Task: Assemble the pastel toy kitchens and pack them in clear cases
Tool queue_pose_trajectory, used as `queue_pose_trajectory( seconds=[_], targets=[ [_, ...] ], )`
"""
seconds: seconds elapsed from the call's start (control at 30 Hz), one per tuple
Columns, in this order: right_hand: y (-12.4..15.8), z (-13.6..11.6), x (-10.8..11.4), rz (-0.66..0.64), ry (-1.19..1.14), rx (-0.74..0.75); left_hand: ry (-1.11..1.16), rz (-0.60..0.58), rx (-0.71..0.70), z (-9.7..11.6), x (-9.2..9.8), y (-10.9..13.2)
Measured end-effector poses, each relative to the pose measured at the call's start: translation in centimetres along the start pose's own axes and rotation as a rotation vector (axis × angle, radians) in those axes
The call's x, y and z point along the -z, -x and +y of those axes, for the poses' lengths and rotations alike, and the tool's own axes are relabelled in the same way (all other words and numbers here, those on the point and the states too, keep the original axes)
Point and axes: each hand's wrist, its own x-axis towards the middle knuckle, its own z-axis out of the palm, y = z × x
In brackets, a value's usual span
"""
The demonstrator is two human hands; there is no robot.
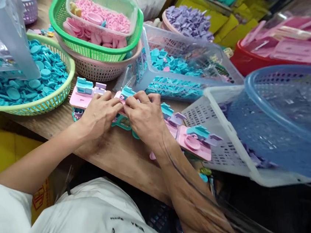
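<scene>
A row of pink-and-teal plastic toys, with upright teal and purple pieces on their pink tops, lies along the wooden table. My left hand (101, 109) and my right hand (146, 119) come together over the toy in the middle (123, 120), fingers bent and closed on its pink top. An upright teal piece (127, 92) shows just behind the fingertips, whose exact grip is hidden. Left of my hands sits another such toy (80, 98). Past my right wrist is a toy with a round pink dish (192, 142) on top.
A yellow-green basket (59, 98) of teal discs stands at left. Behind are a green basket (101, 54) of pink parts and a clear bin (165, 82) of teal parts. A white crate (217, 150) and a blue basket (280, 118) crowd the right side.
</scene>
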Motion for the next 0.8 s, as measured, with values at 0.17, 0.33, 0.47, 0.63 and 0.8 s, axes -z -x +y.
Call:
queue_pose_trajectory(
  seconds=[0.17, 0.33, 0.47, 0.63, 0.8],
  targets=[
    [3.6, 0.4, 1.7, 0.079, -0.06, -0.095, 0.079, 0.069, -0.001, -0.3, -0.1, -0.1],
    [13.7, -0.9, 0.6, 0.127, -0.064, -0.374, 0.153, 0.205, -0.031, 1.0, -0.4, 1.4],
    [18.3, -1.9, -3.0, 0.173, -0.041, -0.461, 0.333, 0.27, -0.11, 6.1, -2.3, 3.5],
    [16.8, -3.2, -2.5, 0.315, -0.294, -0.373, 0.661, 0.164, -0.043, 9.9, -4.4, 4.5],
    [12.6, -5.7, 0.8, 0.319, -0.774, -0.496, 0.856, 0.164, -0.065, 8.1, -1.5, 5.9]
  ],
)
